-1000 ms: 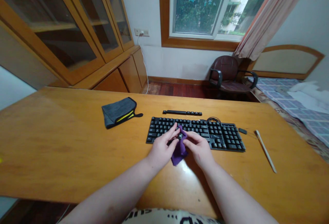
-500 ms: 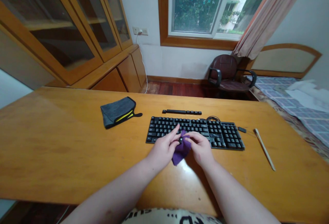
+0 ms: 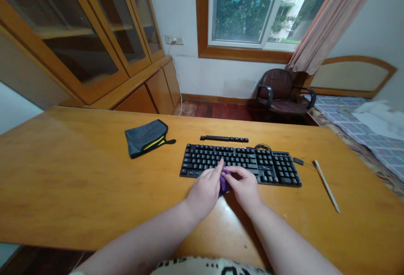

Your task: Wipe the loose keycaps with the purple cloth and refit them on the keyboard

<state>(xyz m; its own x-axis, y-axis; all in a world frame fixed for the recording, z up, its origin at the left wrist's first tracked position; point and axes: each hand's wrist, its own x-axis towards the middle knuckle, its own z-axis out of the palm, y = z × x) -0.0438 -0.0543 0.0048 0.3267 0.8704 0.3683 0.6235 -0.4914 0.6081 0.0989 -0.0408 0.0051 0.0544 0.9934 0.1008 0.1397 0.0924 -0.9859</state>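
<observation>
My left hand [image 3: 203, 191] and my right hand [image 3: 245, 185] meet in front of the black keyboard [image 3: 279, 169]. A small purple cloth [image 3: 224, 186] is bunched between them, mostly covered by fingers. The right thumb and fingertips pinch the cloth. The left hand is closed with its index finger pointing up; the black keycap seen in its fingers half a second ago is now hidden. Behind the keyboard lie a removed space bar and several loose keycaps [image 3: 217, 138] in a row. Part of the keyboard's front edge is hidden behind my hands.
A folded grey cloth with yellow lining [image 3: 147, 137] lies to the left on the wooden table [image 3: 78, 182]. At right are a small black piece [image 3: 298, 161] and a pale stick [image 3: 327, 186]. A coiled cable [image 3: 263, 147] sits behind the keyboard. An armchair [image 3: 279, 87] stands beyond the table.
My hands have come closer together and the cloth is folded over, so the keycap no longer shows. Less of the cloth hangs below the fingers. The view has shifted slightly.
</observation>
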